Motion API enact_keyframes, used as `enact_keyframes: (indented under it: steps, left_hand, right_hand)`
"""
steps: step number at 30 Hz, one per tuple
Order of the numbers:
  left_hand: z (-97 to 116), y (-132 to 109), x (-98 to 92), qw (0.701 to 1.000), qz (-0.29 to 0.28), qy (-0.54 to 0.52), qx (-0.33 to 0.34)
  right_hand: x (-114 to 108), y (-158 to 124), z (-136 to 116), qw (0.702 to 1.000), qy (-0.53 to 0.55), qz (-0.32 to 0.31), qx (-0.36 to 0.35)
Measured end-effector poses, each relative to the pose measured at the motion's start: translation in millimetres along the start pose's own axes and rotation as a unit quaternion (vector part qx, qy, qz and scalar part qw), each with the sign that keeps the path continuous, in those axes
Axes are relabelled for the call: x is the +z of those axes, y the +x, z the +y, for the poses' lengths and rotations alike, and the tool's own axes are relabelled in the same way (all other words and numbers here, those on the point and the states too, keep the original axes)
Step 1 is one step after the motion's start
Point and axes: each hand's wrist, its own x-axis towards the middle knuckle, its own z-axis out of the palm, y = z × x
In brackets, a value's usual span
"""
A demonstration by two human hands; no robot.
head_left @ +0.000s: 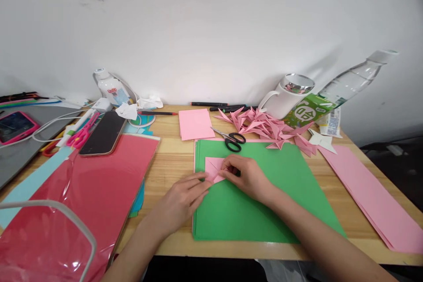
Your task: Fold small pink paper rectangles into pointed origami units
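A creased pink paper square (214, 165) lies on the green sheets (264, 211), near their upper left corner. My left hand (185, 198) rests at its lower left, fingers spread, fingertips touching the paper. My right hand (246, 176) has thumb and index finger pinched together on the paper's right edge. Just beyond the paper are black-handled scissors (233, 140) and a stack of pink squares (195, 124). Folded pink paper pieces (261, 125) are heaped behind the green sheets.
A white mug (286, 97), a clear bottle (355, 80) and a green packet (309, 110) stand at the back right. Long pink strips (373, 198) lie at the right. On the left are red sheets (89, 194), a phone (105, 134) and pink scissors (82, 131).
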Motion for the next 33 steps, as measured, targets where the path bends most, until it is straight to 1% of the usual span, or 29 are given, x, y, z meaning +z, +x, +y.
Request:
enact_keyframes:
  steps: [2, 4, 5, 7, 14, 16, 18, 23, 26, 28, 30, 32, 33]
  left_hand:
    - [0.6, 3.4, 1.0, 0.997, 0.029, -0.045, -0.056]
    - [3.1, 8.2, 1.0, 0.987, 0.033, -0.080, -0.134]
    - [4.9, 10.9, 0.8, 0.981, 0.032, -0.081, -0.171]
    - [9.3, 16.1, 1.4, 0.973, 0.036, -0.071, -0.217]
    - [21.2, 24.5, 14.0, 0.952, 0.062, -0.005, -0.298]
    - [22.4, 25.2, 16.2, 0.948, 0.059, 0.000, -0.314]
    - [23.7, 26.4, 16.7, 0.945, 0.044, 0.002, -0.324]
    - [28.4, 32.5, 16.4, 0.944, 0.000, 0.065, -0.323]
    - [26.8, 31.8, 15.7, 0.945, -0.002, 0.087, -0.315]
    - [24.4, 25.0, 14.2, 0.958, 0.020, 0.066, -0.280]
    - [25.0, 12.8, 12.8, 0.973, 0.067, 0.040, -0.217]
    - [31.8, -1.4, 13.6, 0.977, 0.132, 0.077, -0.151]
    - [37.6, -7.7, 15.2, 0.979, 0.136, 0.105, -0.107]
  right_hand:
    - [0.7, -0.3, 0.2, 1.000, -0.016, -0.002, -0.001]
    - [1.0, -0.6, 1.0, 1.000, -0.019, -0.005, -0.001]
    - [1.0, -0.6, 1.5, 1.000, -0.018, -0.007, 0.000]
    - [0.8, -0.6, 2.3, 1.000, -0.015, -0.009, 0.001]
    - [-0.6, 1.1, 2.1, 1.000, -0.005, -0.010, 0.000]
    - [-0.4, 1.7, 1.5, 1.000, -0.008, -0.010, 0.002]
    - [0.1, 2.2, 0.7, 1.000, -0.012, -0.008, 0.007]
    - [1.8, 2.3, -0.8, 1.000, -0.022, 0.002, 0.016]
    - [2.0, 2.0, -0.6, 0.999, -0.032, 0.005, 0.019]
    - [1.9, 1.9, 0.0, 0.999, -0.038, 0.004, 0.018]
    - [1.9, 1.7, 0.7, 0.999, -0.039, 0.003, 0.016]
    - [1.9, 1.7, 1.3, 0.999, -0.034, 0.001, 0.013]
    - [1.9, 1.8, 1.5, 0.999, -0.031, -0.001, 0.012]
